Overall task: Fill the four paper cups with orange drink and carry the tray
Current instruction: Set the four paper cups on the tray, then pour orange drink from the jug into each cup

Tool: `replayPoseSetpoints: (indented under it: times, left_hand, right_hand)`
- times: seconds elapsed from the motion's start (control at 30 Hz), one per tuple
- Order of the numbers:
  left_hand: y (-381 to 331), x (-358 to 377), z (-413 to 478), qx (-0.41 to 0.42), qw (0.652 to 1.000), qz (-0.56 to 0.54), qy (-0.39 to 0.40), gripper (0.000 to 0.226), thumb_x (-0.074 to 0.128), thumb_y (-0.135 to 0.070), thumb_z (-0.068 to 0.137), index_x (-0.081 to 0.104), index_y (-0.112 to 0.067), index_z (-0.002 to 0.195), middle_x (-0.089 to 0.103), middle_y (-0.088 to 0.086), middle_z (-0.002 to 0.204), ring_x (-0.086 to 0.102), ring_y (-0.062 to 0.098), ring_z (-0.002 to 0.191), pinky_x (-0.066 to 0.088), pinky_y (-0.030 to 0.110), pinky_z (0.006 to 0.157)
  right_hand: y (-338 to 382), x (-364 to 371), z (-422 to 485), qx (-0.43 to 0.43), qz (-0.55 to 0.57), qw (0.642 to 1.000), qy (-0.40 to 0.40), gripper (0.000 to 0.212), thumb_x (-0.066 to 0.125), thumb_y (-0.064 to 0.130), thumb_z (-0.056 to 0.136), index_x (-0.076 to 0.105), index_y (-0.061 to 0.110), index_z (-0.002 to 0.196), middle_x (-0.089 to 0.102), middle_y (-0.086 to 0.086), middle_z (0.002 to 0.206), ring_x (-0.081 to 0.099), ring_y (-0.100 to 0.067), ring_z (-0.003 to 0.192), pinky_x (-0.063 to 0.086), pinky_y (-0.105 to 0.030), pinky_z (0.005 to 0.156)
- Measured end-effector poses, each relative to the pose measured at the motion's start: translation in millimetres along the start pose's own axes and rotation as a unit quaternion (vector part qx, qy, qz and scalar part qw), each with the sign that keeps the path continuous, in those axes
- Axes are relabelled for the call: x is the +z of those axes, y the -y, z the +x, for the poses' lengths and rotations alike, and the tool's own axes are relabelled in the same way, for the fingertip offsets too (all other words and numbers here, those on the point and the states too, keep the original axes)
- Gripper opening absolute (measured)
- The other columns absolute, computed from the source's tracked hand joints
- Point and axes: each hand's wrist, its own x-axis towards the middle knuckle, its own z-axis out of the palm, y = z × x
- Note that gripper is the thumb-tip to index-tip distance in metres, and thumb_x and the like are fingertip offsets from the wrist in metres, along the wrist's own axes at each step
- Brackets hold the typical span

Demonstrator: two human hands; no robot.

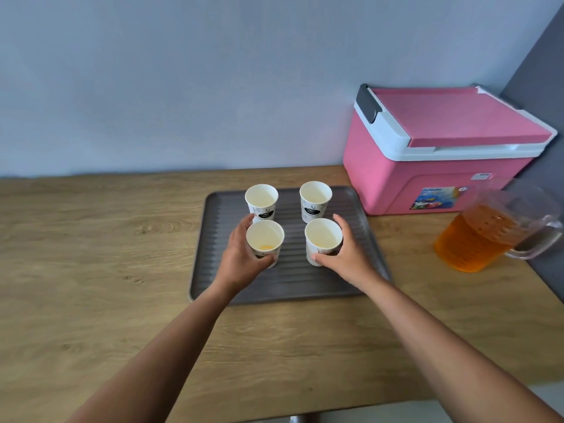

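A ribbed grey tray (213, 270) lies on the wooden table with several white paper cups standing upright on it. My left hand (241, 257) wraps the near left cup (265, 238), which has a little orange liquid at its bottom. Around the near right cup (323, 238) is my right hand (348, 254); that cup shows a faint trace of orange. The far left cup (261, 198) and far right cup (315, 198) look empty. A clear pitcher (476, 239) of orange drink stands on the table to the right of the tray.
A pink cooler box (427, 166) with a white rim and shut lid stands at the back right, against the wall. The wooden table (91, 254) stretches left of the tray. Its right edge runs just past the pitcher.
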Motion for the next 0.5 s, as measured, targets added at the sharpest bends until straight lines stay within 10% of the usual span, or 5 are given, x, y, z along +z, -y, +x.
replayPoseSetpoints:
  times: [0.23, 0.5]
  left_hand:
    - [-18, -20, -22, 0.05, 0.998, 0.019, -0.03, 0.088, 0.084, -0.039, 0.068, 0.038, -0.038, 0.143, 0.038, -0.009, 0.135, 0.045, 0.008, 0.124, 0.039, 0.031, 0.106]
    - [-69, -17, -48, 0.136, 0.988, -0.066, -0.029, 0.034, 0.065, -0.045, 0.08, 0.062, -0.04, 0.114, 0.06, -0.016, 0.113, 0.06, 0.008, 0.104, 0.048, 0.028, 0.087]
  right_hand:
    - [13, -16, -22, -0.015, 0.001, 0.998, -0.066, 0.107, 0.09, 0.029, 0.068, 0.026, 0.026, 0.155, 0.049, 0.008, 0.134, 0.046, -0.007, 0.124, 0.034, -0.025, 0.106]
    - [26, -50, -67, -0.002, 0.048, 0.976, -0.212, 0.038, 0.067, 0.03, 0.092, 0.062, 0.018, 0.129, 0.07, -0.001, 0.111, 0.062, -0.009, 0.1, 0.049, -0.031, 0.097]
